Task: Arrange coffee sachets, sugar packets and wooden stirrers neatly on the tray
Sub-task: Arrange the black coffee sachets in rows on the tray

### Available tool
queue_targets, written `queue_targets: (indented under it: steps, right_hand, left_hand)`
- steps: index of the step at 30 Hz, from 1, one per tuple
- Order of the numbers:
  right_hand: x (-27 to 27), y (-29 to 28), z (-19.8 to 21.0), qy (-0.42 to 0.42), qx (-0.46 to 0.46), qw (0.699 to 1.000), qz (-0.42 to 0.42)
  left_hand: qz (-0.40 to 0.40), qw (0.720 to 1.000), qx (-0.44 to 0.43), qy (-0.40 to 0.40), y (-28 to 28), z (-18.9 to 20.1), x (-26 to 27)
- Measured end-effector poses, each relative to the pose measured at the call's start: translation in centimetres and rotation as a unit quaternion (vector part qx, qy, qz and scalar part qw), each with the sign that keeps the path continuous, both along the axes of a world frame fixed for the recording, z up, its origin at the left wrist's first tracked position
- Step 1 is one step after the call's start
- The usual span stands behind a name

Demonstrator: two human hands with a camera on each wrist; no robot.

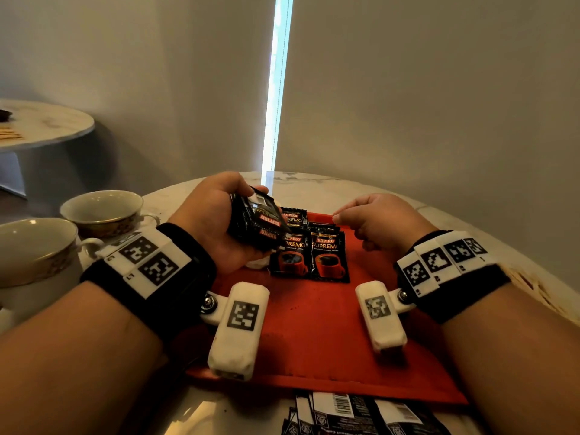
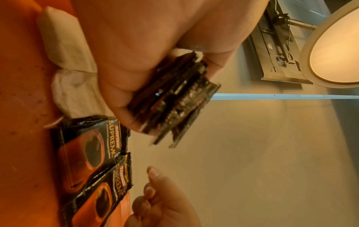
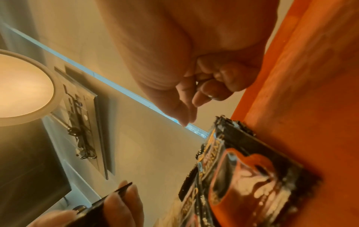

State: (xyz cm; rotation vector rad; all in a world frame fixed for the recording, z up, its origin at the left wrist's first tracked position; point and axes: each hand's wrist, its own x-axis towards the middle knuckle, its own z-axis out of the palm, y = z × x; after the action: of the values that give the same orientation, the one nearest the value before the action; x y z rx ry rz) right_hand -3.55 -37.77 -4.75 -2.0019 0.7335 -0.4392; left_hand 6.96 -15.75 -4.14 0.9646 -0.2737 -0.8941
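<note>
Left hand (image 1: 216,221) is up over the far left of the red tray (image 1: 314,324), fingers wrapped round a thick stack of Kopiko coffee sachets (image 1: 257,227). Right hand (image 1: 373,224) hovers just beside it above the tray's far edge, fingers loosely curled, holding nothing. Two Kopiko Supremo sachets (image 1: 310,255) lie side by side on the tray, more behind them. White packets (image 2: 71,73) sit on the tray under the left hand. More sachets (image 1: 361,416) wait on the marble table (image 1: 314,183), two teacups (image 1: 103,211) at left.
</note>
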Motion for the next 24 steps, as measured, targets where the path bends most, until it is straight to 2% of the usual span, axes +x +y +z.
queue_targets:
  steps: [3, 7, 11, 18, 24]
  right_hand:
    - [-0.3, 1.3, 1.1, -0.063, 0.023, 0.997, 0.045]
    - [-1.0, 3.5, 2.6, -0.146, 0.058, 0.974, 0.162]
    - [-1.3, 5.0, 3.5, -0.155, 0.028, 0.957, 0.245]
    - [-1.8, 7.0, 4.0, -0.163, -0.079, 0.950, 0.255]
    - [-1.7, 7.4, 3.8, -0.170, -0.093, 0.950, 0.244]
  left_hand:
    - [0.016, 1.000, -0.012, -0.017, -0.2, 0.0, -0.1]
    - [0.027, 0.999, -0.045, -0.008, 0.0, 0.2, -0.3]
    - [0.024, 0.996, -0.086, 0.010, 0.2, 0.7, -0.5]
    - [0.020, 0.996, -0.077, 0.027, 0.3, 0.7, -0.4]
    - [-0.006, 0.999, -0.038, -0.008, 0.1, 0.7, -0.6]
